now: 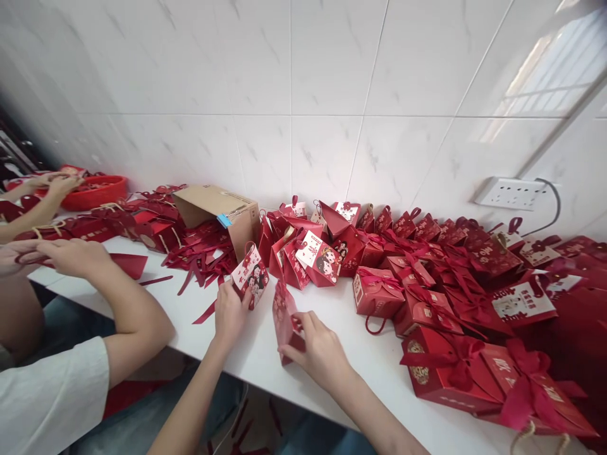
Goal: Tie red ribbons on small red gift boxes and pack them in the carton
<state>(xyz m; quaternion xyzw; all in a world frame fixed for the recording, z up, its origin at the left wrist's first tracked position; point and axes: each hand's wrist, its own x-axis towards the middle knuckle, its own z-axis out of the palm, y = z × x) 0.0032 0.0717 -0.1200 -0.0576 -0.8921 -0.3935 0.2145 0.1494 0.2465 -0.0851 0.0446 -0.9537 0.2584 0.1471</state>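
My left hand (229, 311) is closed on a red and white printed tag (256, 278) with a cartoon picture and a loop at its top, held upright above the white table. Beside it, my right hand (317, 347) grips a red paper gift box (283, 309) by its near side; the box stands on the table, its flap raised. The fingertips inside the box's edge are partly hidden. Just behind both hands sits a red gift box (318, 260) with a white cartoon tag, among several similar ones.
Ribboned red boxes (450, 373) crowd the right side. A cardboard box (215, 205) lies on its side near several red ribbons (203, 249). To the left, a co-worker's arm (128, 309) reaches over the table (237, 363). A power strip (509, 193) hangs on the wall.
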